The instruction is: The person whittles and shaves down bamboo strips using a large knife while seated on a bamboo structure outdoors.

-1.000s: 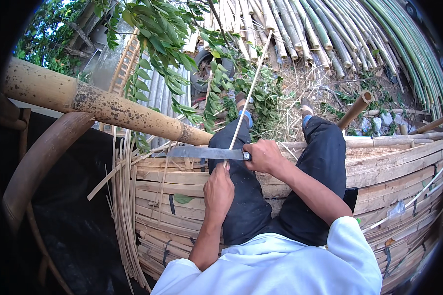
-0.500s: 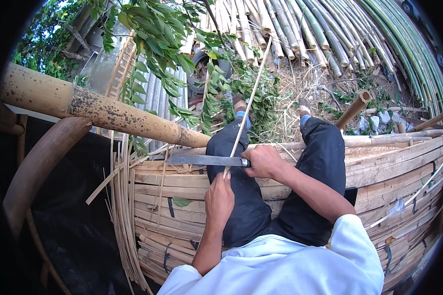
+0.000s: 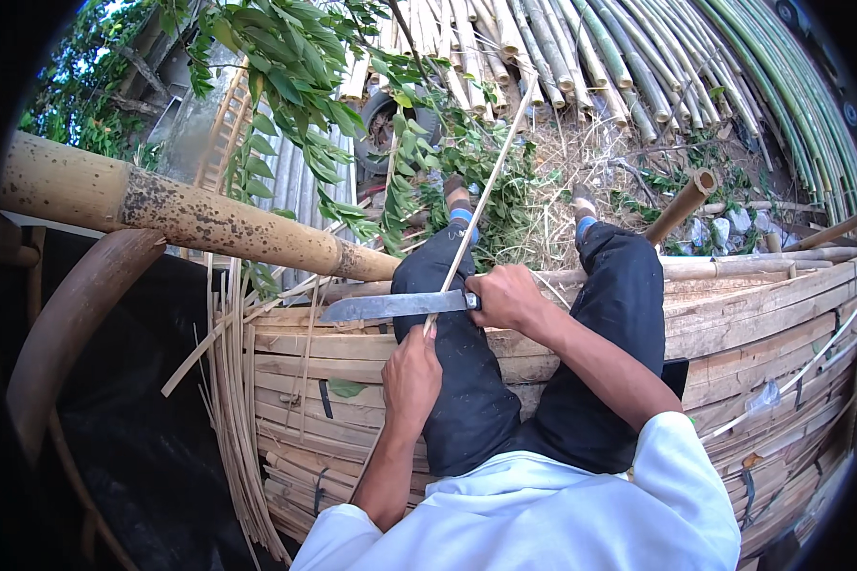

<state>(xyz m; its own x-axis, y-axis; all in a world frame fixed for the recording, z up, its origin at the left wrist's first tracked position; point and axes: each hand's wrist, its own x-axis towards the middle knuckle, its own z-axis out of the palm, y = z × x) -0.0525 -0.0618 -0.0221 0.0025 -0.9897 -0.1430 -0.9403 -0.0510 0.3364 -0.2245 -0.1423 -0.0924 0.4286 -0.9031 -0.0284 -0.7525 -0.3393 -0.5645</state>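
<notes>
Right hand [image 3: 508, 297]: fingers closed round the knife [image 3: 395, 305] handle, blade pointing to 9 o'clock.
Left hand [image 3: 412, 373]: fingers pinched shut on the bamboo strip [image 3: 476, 214].
Advice: strip is best kept taut toward 1 o'clock, blade held shallow.

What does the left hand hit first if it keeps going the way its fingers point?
Probably the flat grey knife blade just ahead of the left hand, which grips the thin pale bamboo strip; depth is unclear.

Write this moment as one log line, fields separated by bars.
right hand: grips knife | left hand: holds bamboo strip | blade: flat, pointing left, across strip | seat: stacked bamboo slats
</notes>
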